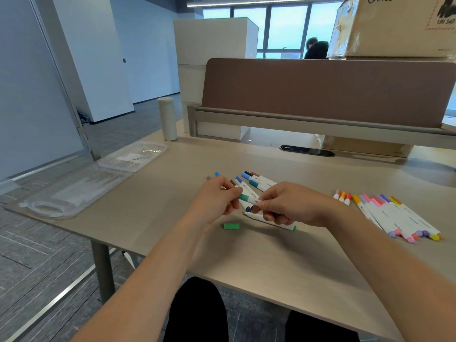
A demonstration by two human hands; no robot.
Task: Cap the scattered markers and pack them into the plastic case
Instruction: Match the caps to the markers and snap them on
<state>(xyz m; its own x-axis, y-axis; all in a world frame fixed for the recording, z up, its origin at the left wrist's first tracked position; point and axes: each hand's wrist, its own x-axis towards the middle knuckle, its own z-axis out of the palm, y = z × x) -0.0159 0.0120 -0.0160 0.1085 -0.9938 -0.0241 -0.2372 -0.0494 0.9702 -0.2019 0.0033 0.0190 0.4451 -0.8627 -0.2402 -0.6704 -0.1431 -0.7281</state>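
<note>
hands: left hand [217, 199] pinches the teal marker [251, 200] at its cap, right hand [286, 206] grips its barrel, mid-desk | green cap [232, 226] loose near front edge | plastic case [81, 191] open at left edge, apparently unfilled | capping unfinished, packing not begun

A brown partition [320, 92] stands on a grey rail [296, 119] along the far edge of a light wooden desk [271, 255]. Just left of the partition's near corner, a white cylindrical bottle [167, 118] stands upright on the desk. In front of the partition, near its middle, a black oval cable port [306, 151] is set into the desktop. Above the partition's right end sits a taped cardboard box [394, 25] printed "PICO". Behind the partition's left end rises a white cabinet [212, 40], and beyond the partition a person in dark clothing [317, 49] sits before tall windows [283, 28]. Grey carpet [37, 255] spreads well left of the partition.
</note>
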